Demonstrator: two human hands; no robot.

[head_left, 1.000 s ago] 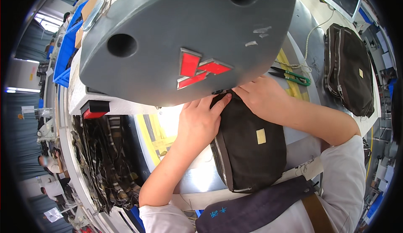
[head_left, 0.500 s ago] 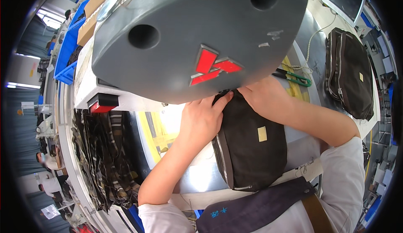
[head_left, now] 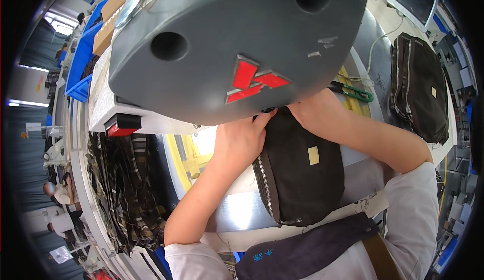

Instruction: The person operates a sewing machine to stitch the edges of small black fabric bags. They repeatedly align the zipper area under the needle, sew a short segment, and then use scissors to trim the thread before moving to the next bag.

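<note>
and under the big grey machine head (head_left: pixel 201 80) the dark bag (head_left: pixel 302 189) should, i'd judge, be guided flat and steady, its far end between the left hand (head_left: pixel 239 141), fingers bent close together, and the right hand (head_left: pixel 321 117), fingers curled, tips partly hidden, so whether either pinches it i can't tell.

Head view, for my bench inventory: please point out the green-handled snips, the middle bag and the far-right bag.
Green-handled snips (head_left: pixel 360 91): head view, on the green handle.
Middle bag (head_left: pixel 304 179): head view, on its dark front panel.
Far-right bag (head_left: pixel 424 86): head view, on its dark front panel.
</note>
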